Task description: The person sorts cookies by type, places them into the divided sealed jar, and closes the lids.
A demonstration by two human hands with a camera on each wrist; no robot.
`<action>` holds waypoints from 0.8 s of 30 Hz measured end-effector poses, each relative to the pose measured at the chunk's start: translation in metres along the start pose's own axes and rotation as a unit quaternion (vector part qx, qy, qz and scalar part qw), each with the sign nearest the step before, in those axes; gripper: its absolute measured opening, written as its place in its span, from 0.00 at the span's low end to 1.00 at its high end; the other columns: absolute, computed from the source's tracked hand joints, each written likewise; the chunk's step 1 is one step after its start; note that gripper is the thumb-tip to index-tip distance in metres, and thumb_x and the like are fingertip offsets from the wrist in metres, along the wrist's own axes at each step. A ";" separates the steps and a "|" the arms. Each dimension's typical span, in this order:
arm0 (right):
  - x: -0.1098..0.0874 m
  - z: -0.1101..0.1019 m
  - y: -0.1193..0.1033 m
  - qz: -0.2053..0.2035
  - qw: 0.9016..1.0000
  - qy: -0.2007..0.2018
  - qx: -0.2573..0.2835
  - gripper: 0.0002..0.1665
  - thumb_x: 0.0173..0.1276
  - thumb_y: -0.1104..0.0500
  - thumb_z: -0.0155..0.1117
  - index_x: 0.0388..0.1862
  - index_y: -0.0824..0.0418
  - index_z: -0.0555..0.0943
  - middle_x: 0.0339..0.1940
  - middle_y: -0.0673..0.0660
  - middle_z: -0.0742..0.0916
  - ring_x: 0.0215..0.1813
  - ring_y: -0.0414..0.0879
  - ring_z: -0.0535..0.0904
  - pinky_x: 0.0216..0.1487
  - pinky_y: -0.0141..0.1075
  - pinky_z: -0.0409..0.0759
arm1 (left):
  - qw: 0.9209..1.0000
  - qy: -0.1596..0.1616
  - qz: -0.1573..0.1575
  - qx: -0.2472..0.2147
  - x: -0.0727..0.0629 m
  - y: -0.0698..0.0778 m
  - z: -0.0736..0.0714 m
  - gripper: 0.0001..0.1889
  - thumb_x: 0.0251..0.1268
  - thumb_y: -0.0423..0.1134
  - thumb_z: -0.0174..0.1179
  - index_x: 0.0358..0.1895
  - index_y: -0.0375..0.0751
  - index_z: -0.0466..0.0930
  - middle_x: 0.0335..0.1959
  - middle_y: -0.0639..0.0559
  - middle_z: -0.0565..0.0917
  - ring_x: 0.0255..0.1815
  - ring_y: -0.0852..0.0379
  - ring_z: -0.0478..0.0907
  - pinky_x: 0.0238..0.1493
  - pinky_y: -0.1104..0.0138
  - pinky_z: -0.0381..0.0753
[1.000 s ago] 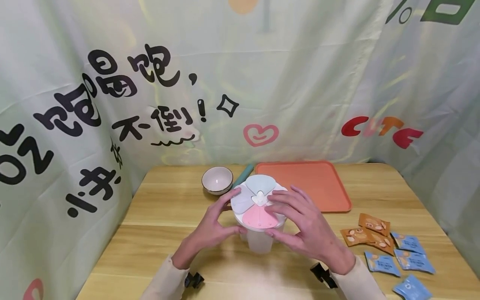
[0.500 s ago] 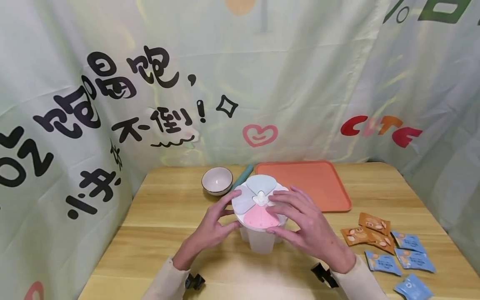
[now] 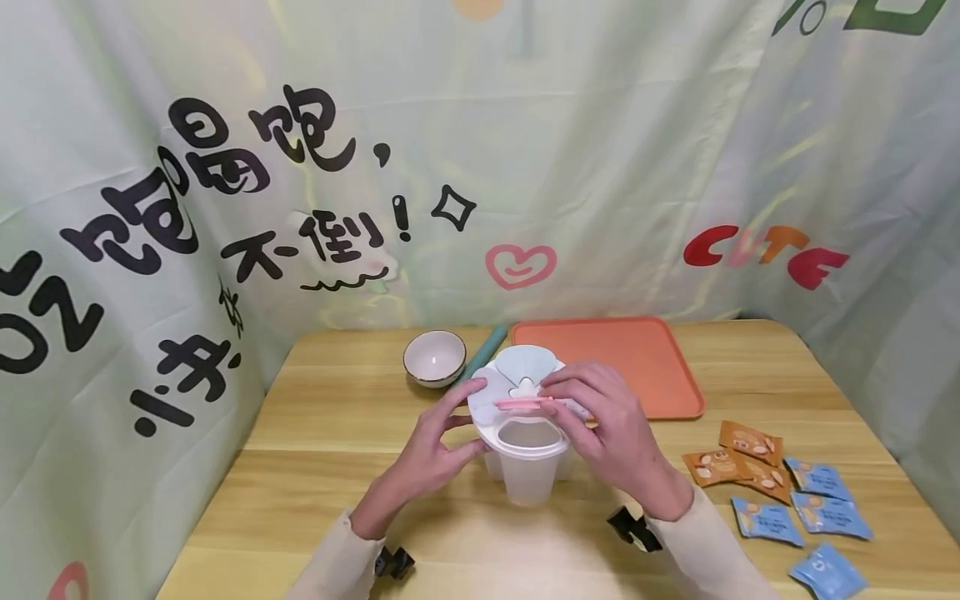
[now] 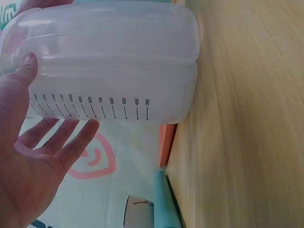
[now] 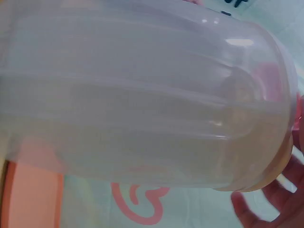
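Note:
A translucent storage container stands upright on the table, with several pastel flaps on its lid. Its pink flap is raised, and the round opening beneath shows. My left hand grips the container by its left side, thumb in front, fingers around the rim. Volume marks run along the container wall in the left wrist view. With thumb and fingers, my right hand pinches the pink flap's right end. The right wrist view is mostly filled by the container wall; the right fingers show at its edge.
Behind the container lie an orange tray, a teal stick-like object and a small bowl. Brown packets and several blue packets lie at the right. A printed curtain hangs behind the table.
The pink flap has swung up from lying flat on the lid, uncovering the opening. My right hand now pinches it; my left hand keeps its place on the container.

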State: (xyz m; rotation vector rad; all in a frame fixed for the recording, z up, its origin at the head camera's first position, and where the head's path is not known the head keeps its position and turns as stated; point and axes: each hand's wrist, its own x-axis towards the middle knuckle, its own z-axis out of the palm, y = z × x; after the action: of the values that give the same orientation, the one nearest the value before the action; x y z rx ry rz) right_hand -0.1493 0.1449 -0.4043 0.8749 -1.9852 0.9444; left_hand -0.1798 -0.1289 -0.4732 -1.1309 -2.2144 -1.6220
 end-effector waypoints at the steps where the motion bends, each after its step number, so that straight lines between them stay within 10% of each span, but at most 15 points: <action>1: 0.002 0.000 0.001 0.013 1.000 0.000 -0.002 0.24 0.87 0.43 0.59 0.40 0.58 0.92 0.45 0.54 0.93 0.50 0.52 0.87 0.63 0.32 0.80 | 1.000 0.001 0.004 0.002 0.000 0.000 0.001 0.44 0.62 0.22 0.76 0.81 0.42 0.67 0.78 0.33 0.74 0.70 0.45 0.82 0.60 0.50 0.93; 5: 0.008 -0.002 0.003 0.051 0.999 0.001 0.003 0.07 0.77 0.58 0.73 0.46 0.60 0.91 0.46 0.54 0.94 0.50 0.52 0.88 0.60 0.28 0.80 | 1.000 0.006 0.027 0.005 0.001 -0.001 0.003 0.45 0.60 0.21 0.77 0.80 0.40 0.67 0.77 0.32 0.74 0.70 0.51 0.81 0.58 0.50 0.94; 8: 0.013 -0.003 0.004 0.075 0.997 0.007 0.013 0.15 0.65 0.69 0.78 0.50 0.62 0.89 0.46 0.54 0.94 0.49 0.50 0.88 0.59 0.26 0.81 | 0.999 0.013 0.032 0.002 0.003 0.000 0.003 0.45 0.59 0.21 0.78 0.79 0.40 0.68 0.79 0.33 0.71 0.76 0.54 0.75 0.57 0.51 0.95; 24: 0.024 -0.003 0.005 0.211 0.976 -0.002 0.061 0.08 0.68 0.66 0.80 0.43 0.59 0.90 0.33 0.50 0.91 0.37 0.37 0.82 0.45 0.28 0.85 | 0.999 0.017 0.006 -0.046 0.014 0.011 -0.006 0.39 0.56 0.19 0.77 0.72 0.35 0.73 0.78 0.33 0.72 0.81 0.55 0.71 0.69 0.52 0.89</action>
State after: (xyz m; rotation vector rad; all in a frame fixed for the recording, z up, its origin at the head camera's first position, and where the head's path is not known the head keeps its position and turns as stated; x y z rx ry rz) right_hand -0.1637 0.1432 -0.3845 0.5241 -2.1797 1.3140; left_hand -0.1838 -0.1262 -0.4557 -1.1282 -2.1282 -1.7401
